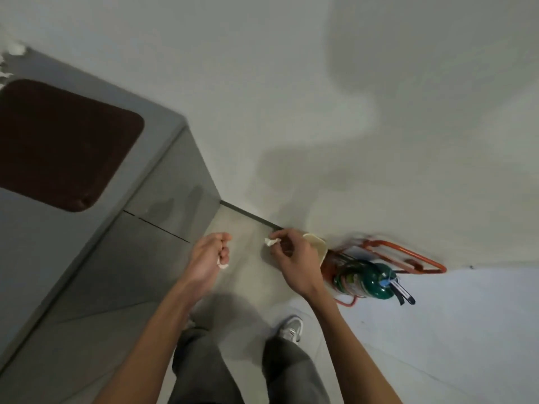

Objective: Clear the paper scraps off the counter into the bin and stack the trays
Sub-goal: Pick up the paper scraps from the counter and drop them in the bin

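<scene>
Left hand (208, 258) and right hand (294, 260) pinch paper scraps (271, 242)

Both bare forearms reach forward and down, side by side. The left hand (208, 258) is curled into a loose fist round a small white scrap (223, 265). The right hand (293, 259), knuckles up, pinches a crumpled scrap (271, 242) at its fingertips.

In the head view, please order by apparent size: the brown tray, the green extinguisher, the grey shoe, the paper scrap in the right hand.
Largest to smallest:
brown tray
green extinguisher
grey shoe
paper scrap in the right hand
Tray is cropped at left.
</scene>
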`<state>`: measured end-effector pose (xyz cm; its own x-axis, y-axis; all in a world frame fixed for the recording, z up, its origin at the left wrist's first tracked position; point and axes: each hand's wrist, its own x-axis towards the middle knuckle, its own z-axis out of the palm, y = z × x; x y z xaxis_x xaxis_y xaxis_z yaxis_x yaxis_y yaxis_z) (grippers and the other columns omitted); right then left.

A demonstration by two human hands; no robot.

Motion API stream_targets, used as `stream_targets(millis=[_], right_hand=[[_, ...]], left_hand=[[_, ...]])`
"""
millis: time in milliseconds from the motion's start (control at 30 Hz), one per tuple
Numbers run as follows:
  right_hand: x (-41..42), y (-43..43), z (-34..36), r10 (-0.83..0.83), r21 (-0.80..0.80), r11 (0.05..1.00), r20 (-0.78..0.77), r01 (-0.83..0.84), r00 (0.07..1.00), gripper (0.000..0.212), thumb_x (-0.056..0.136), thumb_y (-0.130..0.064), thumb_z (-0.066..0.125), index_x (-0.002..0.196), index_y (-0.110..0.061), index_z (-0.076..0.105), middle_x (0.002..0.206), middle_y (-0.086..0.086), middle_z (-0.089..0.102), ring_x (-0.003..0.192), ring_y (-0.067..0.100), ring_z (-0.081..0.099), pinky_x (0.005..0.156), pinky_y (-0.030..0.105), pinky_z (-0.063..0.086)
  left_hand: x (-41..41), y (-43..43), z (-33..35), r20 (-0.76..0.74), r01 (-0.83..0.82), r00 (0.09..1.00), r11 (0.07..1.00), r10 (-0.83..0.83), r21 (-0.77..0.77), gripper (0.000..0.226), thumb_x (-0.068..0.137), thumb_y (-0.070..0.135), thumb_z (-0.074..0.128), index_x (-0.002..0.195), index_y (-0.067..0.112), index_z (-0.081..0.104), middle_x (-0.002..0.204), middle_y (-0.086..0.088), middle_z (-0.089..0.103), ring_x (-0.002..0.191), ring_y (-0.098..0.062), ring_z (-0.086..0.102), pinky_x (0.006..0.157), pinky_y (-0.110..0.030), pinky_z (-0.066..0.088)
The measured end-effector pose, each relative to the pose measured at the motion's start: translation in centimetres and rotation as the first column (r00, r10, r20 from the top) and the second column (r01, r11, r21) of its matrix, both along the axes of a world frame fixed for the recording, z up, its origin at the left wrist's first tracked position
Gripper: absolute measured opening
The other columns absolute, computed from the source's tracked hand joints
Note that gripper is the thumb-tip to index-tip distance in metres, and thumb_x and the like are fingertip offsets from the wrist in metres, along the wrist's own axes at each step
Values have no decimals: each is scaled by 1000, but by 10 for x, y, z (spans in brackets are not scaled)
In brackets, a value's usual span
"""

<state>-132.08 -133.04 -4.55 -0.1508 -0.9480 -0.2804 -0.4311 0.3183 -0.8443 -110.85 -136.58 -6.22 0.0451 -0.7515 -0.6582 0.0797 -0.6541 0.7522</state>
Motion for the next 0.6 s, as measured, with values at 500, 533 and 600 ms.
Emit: stream_targets(millis=[500,533,600], right_hand=[[-159,31,-359,54,408,911,-255,56,965,18,91,-14,68,107,-17,74,108,6,73,93,25,70,79,32,52],[-164,25,-368,70,415,908,-272,51,960,19,92,-13,67,109,-16,75,110,7,72,94,26,69,78,29,49],[-178,18,-417,111,422,906,-314,34,943,21,94,-12,64,112,-14,75,114,10,71,98,29,68,79,27,47]], left_hand=[[-212,15,-331,234,535,780,812,-581,233,29,100,48,48,104,19,48,83,-17,71,65,-35,74,64,-48,62],[-219,8,-339,308,572,726,788,-615,226,31,107,45,40,106,15,51,82,-17,71,64,-34,73,62,-47,62],[-237,3,-391,447,664,573,709,-686,236,48,110,49,30,113,10,59,96,-18,71,85,-38,71,79,-49,59]])
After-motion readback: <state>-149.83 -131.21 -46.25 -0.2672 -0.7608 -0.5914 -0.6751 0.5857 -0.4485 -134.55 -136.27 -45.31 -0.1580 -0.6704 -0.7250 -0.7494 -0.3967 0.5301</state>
